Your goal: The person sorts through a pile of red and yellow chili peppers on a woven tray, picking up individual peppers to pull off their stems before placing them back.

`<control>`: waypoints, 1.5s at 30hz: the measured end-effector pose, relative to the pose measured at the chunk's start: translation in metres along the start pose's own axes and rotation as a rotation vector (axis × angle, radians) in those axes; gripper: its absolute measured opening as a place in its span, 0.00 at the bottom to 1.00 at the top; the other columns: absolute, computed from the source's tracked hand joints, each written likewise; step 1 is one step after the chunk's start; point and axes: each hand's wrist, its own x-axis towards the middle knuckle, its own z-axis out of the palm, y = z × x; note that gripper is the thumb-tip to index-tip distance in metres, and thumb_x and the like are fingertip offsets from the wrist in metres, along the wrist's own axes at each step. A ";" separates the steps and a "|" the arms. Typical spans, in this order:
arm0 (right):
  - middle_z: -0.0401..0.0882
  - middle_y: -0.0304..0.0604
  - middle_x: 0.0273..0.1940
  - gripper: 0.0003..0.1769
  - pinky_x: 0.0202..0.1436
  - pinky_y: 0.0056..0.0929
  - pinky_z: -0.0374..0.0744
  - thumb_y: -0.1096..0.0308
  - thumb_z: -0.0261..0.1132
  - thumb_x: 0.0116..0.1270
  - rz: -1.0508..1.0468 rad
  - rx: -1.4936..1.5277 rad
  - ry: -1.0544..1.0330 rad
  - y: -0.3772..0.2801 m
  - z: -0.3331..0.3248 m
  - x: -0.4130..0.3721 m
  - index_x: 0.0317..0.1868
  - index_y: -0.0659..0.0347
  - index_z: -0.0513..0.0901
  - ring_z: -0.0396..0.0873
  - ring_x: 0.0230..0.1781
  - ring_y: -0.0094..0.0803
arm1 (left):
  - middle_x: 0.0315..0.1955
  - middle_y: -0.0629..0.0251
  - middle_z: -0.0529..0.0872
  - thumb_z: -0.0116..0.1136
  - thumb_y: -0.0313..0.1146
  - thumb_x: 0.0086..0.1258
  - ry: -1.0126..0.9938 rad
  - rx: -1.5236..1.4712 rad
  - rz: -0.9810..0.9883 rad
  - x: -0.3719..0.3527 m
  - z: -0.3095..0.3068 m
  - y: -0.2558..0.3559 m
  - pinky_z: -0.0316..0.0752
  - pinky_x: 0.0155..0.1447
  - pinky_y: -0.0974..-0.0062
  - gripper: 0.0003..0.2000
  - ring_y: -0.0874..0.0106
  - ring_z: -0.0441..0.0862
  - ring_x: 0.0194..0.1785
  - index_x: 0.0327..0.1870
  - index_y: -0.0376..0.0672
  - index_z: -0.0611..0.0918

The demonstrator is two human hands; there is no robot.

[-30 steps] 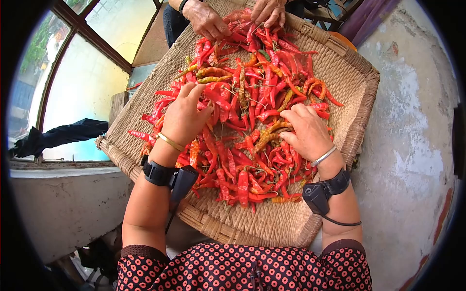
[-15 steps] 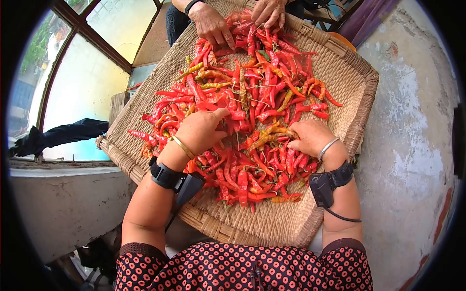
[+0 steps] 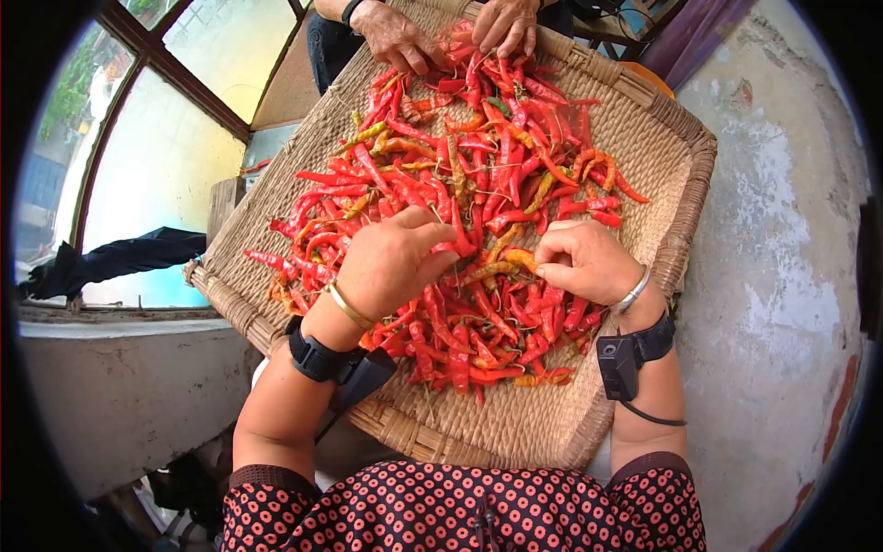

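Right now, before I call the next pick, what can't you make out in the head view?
Left hand: its curled fingers cover the chillies beneath; whether its grip holds one is hidden.
Right hand: fingertips bunch at an orange chilli; pinched or just touched, unclear.
Other person's hands: arms cut off by the top edge.
Woven tray: what supports it is hidden beneath.

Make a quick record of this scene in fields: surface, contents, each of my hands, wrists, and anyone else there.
Surface: woven tray
Contents: chili peppers, mostly red, some orange and yellow-green
Left hand: curled on the pile, grip unclear
Right hand: pinching an orange chili
Wrists: black strapped device and bangle on each
Other person: two hands at the tray's far edge, among the peppers
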 end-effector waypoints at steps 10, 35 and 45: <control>0.75 0.36 0.22 0.06 0.29 0.22 0.71 0.70 0.63 0.56 -0.174 0.553 -0.192 -0.035 0.000 -0.009 0.27 0.64 0.77 0.72 0.24 0.20 | 0.35 0.57 0.82 0.62 0.36 0.58 -0.242 -0.639 0.135 -0.012 0.022 0.030 0.74 0.43 0.70 0.15 0.61 0.80 0.38 0.44 0.39 0.78; 0.80 0.47 0.30 0.16 0.39 0.41 0.74 0.57 0.67 0.49 0.177 -0.338 -0.341 -0.008 0.017 0.001 0.36 0.57 0.78 0.78 0.37 0.46 | 0.45 0.62 0.77 0.62 0.31 0.52 -0.197 0.097 -0.009 -0.007 0.031 -0.001 0.77 0.40 0.68 0.20 0.60 0.79 0.38 0.49 0.44 0.76; 0.80 0.48 0.28 0.11 0.37 0.42 0.75 0.59 0.64 0.50 0.123 -0.290 -0.326 -0.003 0.026 0.003 0.27 0.58 0.80 0.78 0.33 0.46 | 0.42 0.62 0.78 0.63 0.32 0.50 -0.200 -0.008 0.123 -0.006 0.037 0.006 0.77 0.39 0.68 0.22 0.61 0.80 0.37 0.50 0.47 0.76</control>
